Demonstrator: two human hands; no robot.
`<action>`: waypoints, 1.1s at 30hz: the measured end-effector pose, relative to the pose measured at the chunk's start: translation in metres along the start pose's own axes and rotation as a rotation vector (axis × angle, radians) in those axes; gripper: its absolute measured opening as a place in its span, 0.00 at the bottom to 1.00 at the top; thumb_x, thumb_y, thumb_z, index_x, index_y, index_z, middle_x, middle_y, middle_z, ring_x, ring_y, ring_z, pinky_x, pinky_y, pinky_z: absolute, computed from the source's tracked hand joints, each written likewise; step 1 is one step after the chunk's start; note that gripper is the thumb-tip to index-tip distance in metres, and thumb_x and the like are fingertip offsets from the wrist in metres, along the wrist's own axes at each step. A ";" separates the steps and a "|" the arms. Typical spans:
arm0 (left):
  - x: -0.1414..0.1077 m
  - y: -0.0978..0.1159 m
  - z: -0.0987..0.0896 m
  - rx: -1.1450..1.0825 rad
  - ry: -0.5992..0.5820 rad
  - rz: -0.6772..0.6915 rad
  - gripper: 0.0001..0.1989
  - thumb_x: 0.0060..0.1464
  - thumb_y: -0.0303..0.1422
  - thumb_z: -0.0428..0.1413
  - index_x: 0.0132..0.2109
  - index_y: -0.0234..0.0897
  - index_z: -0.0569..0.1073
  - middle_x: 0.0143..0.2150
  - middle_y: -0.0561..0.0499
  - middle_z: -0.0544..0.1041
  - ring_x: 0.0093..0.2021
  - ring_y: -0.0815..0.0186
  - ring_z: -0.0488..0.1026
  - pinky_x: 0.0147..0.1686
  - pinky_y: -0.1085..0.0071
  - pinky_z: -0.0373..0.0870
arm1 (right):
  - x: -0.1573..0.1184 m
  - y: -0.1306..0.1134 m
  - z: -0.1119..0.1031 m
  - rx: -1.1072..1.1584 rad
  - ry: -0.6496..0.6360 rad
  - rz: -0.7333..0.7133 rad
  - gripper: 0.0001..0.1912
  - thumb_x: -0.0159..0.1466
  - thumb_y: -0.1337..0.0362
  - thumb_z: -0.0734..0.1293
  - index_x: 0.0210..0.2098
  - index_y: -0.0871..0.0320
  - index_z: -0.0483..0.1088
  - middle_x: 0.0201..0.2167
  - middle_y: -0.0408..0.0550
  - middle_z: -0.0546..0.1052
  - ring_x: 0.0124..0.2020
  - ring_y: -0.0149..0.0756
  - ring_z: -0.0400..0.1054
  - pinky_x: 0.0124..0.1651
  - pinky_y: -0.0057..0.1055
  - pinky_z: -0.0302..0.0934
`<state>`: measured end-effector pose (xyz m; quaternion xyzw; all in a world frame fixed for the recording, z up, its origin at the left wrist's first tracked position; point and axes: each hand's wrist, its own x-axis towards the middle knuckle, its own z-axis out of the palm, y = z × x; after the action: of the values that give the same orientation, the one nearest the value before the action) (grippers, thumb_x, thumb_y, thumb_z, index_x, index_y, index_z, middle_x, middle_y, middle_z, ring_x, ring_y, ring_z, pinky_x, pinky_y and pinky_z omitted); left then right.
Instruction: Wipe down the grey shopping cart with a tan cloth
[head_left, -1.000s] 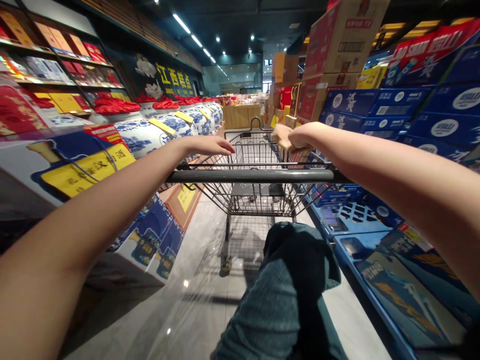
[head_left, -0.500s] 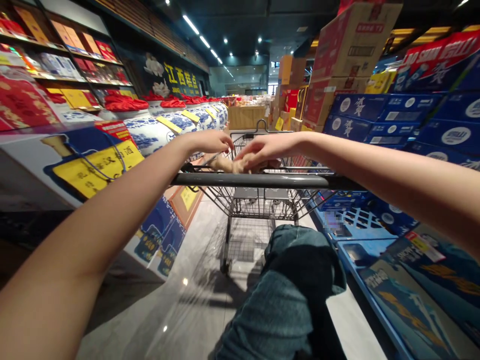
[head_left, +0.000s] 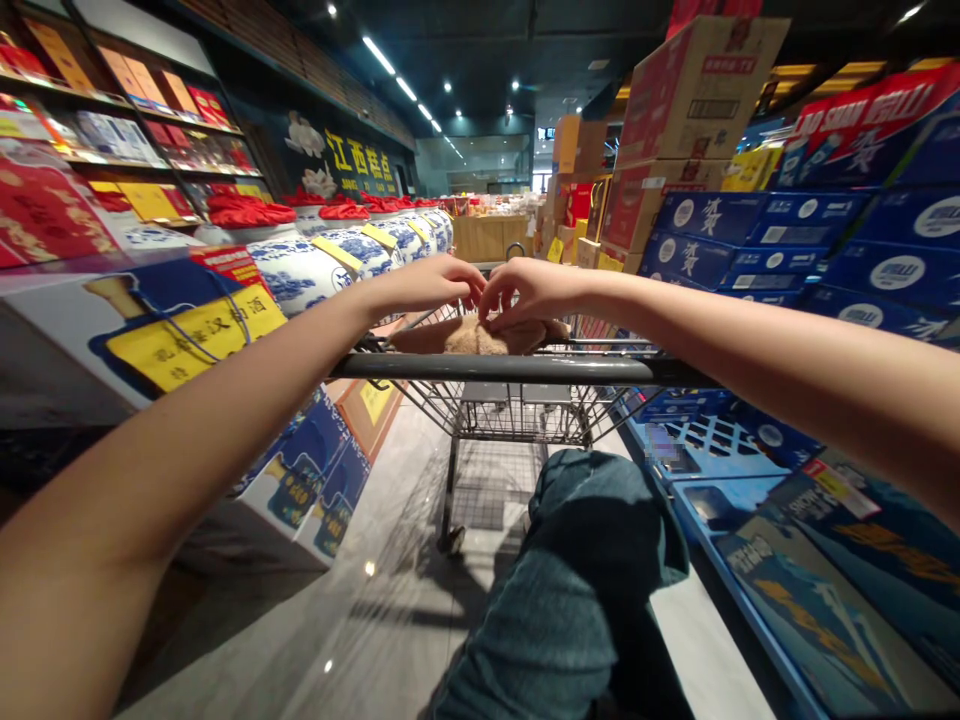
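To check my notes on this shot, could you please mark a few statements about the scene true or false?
The left hand and right hand reach over the grey handle of the shopping cart to a tan bundle inside it: true.
The right hand grips that handle: false, it is above the cart's interior, at the bundle.
Blue-and-white porcelain jars stand left of the cart: true.
The low stacked cartons on the right are green: false, they are blue.

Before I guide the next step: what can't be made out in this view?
Head view:
Tan bundle in the shopping cart: its kind, hidden by the left hand, right hand and cart handle.
Far-end goods: too small.
Patch on a blue crate: blurred.
Topmost carton: cut off by the top edge.
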<state>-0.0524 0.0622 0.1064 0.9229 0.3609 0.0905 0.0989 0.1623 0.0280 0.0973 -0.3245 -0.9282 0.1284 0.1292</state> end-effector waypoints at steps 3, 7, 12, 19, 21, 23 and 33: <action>-0.004 0.004 0.000 -0.051 -0.094 -0.033 0.24 0.55 0.39 0.50 0.53 0.37 0.81 0.44 0.47 0.82 0.45 0.60 0.76 0.49 0.67 0.70 | -0.002 -0.002 0.001 0.001 -0.004 0.038 0.11 0.60 0.65 0.74 0.41 0.62 0.82 0.33 0.45 0.79 0.36 0.32 0.69 0.41 0.30 0.60; -0.009 0.003 -0.002 -0.055 -0.322 -0.057 0.23 0.54 0.46 0.56 0.51 0.39 0.81 0.42 0.48 0.81 0.44 0.60 0.76 0.45 0.69 0.70 | -0.005 -0.008 0.001 0.004 -0.064 0.115 0.12 0.60 0.62 0.77 0.40 0.62 0.79 0.29 0.43 0.77 0.30 0.28 0.65 0.35 0.28 0.58; -0.008 -0.002 0.001 -0.032 -0.446 -0.055 0.27 0.49 0.52 0.62 0.50 0.40 0.79 0.44 0.48 0.81 0.44 0.59 0.75 0.43 0.70 0.68 | -0.005 -0.010 -0.004 -0.017 -0.260 0.282 0.16 0.62 0.55 0.76 0.32 0.63 0.76 0.21 0.39 0.69 0.23 0.25 0.61 0.27 0.26 0.56; -0.005 0.000 0.008 0.074 -0.409 -0.073 0.25 0.45 0.45 0.61 0.49 0.39 0.77 0.41 0.48 0.78 0.42 0.57 0.73 0.40 0.67 0.68 | -0.006 -0.015 0.009 0.014 -0.097 0.225 0.14 0.61 0.59 0.77 0.37 0.65 0.78 0.23 0.42 0.74 0.25 0.27 0.64 0.28 0.25 0.59; -0.007 0.003 0.008 0.060 -0.411 -0.063 0.27 0.45 0.45 0.60 0.53 0.40 0.77 0.45 0.47 0.79 0.46 0.56 0.74 0.43 0.67 0.69 | -0.006 -0.017 0.011 0.063 -0.033 0.197 0.14 0.60 0.59 0.78 0.38 0.66 0.79 0.24 0.44 0.76 0.26 0.27 0.66 0.29 0.25 0.61; -0.011 0.006 0.008 0.021 -0.418 -0.053 0.30 0.47 0.47 0.60 0.56 0.40 0.76 0.50 0.46 0.80 0.50 0.55 0.74 0.47 0.67 0.69 | -0.007 -0.021 0.007 0.143 -0.045 0.175 0.15 0.60 0.60 0.78 0.39 0.66 0.79 0.25 0.45 0.78 0.28 0.28 0.68 0.30 0.25 0.63; -0.019 0.038 0.029 -0.090 -0.362 -0.002 0.34 0.57 0.47 0.50 0.67 0.38 0.70 0.64 0.47 0.75 0.62 0.53 0.70 0.62 0.67 0.64 | -0.023 -0.036 -0.022 0.184 -0.029 0.262 0.07 0.66 0.65 0.70 0.34 0.64 0.78 0.26 0.48 0.77 0.29 0.31 0.72 0.35 0.28 0.69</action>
<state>-0.0346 0.0189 0.0863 0.9184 0.3337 -0.0610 0.2037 0.1660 -0.0102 0.1260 -0.4279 -0.8639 0.2332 0.1271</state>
